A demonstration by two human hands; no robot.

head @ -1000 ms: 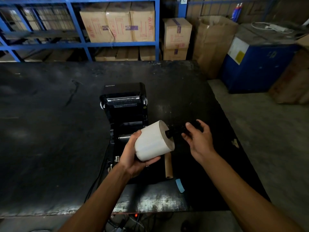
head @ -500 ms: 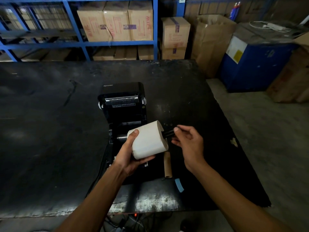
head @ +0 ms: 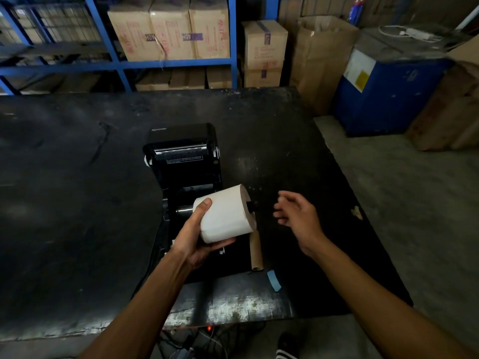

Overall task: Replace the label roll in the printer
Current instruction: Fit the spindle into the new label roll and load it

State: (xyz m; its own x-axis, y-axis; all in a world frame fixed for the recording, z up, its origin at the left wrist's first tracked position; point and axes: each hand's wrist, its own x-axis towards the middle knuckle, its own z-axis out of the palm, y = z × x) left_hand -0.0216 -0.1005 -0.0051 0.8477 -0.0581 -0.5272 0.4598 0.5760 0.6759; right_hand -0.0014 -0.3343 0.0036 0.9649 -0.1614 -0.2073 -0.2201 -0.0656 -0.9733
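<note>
While the left hand (head: 193, 238) grasps a fat white cylindrical label roll (head: 225, 213), thumb on its left end and fingers curled beneath, the roll is held on its side in the air over the open paper bay of a black plastic label printer (head: 182, 161). A short black spindle end (head: 251, 206) sticks out of the roll's right face. Right hand (head: 298, 218) hovers just right of that spindle, fingers spread and loose, holding nothing, not touching the roll. Printer sits near the middle of the dark scuffed worktop (head: 77, 203), lid tipped back towards the far edge. Bare brown cardboard core tube (head: 256, 251) lies on the worktop just below the roll, towards the near edge. Small light-blue strip (head: 274, 280) lies close by, nearer the edge. Behind the far edge: blue metal shelving (head: 116, 64) stacked with brown cardboard boxes (head: 171, 28).
</note>
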